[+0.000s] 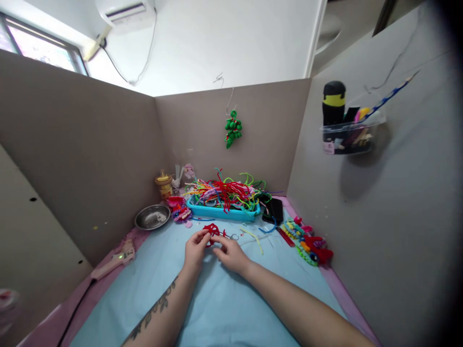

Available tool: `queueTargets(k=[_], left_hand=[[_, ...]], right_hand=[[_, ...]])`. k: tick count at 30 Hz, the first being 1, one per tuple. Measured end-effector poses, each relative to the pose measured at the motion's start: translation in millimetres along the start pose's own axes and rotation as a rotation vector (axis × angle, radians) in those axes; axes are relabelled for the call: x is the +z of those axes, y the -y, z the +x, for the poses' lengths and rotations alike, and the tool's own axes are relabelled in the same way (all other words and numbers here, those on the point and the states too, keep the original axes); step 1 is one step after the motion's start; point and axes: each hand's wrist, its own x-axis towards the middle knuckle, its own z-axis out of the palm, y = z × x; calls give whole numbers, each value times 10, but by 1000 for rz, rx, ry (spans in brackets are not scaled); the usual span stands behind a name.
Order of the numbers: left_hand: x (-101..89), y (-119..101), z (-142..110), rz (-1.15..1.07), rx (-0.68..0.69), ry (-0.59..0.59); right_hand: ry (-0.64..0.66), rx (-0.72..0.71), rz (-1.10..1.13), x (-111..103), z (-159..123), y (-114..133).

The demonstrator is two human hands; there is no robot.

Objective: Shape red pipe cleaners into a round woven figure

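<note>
Left hand (196, 246) pinching looped red fuzzy-stem piece (211, 228) above pale-blue cloth (224, 308); right hand (233, 254) half-curled close by, grip unclear, perhaps steadying. Oblong turquoise plastic tray (204, 210) just beyond, likely for reach.

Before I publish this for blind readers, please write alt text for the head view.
A left hand and right hand meet at a red piece above pale blue cloth. Beyond, a blue tray overflows with colourful strands; a green ornament hangs by the back partition.
</note>
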Motion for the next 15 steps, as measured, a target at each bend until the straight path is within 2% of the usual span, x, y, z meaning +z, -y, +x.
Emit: queueTargets(k=[3, 9, 15], left_hand=[[-1, 10, 2, -18, -3, 11], [3, 11, -5, -33, -10, 11], [8, 14, -14, -61, -29, 39]], right_hand=[[6, 38, 41, -6, 12, -9], [-85, 12, 7, -9, 25, -42], [-168, -135, -62, -1, 9, -45]])
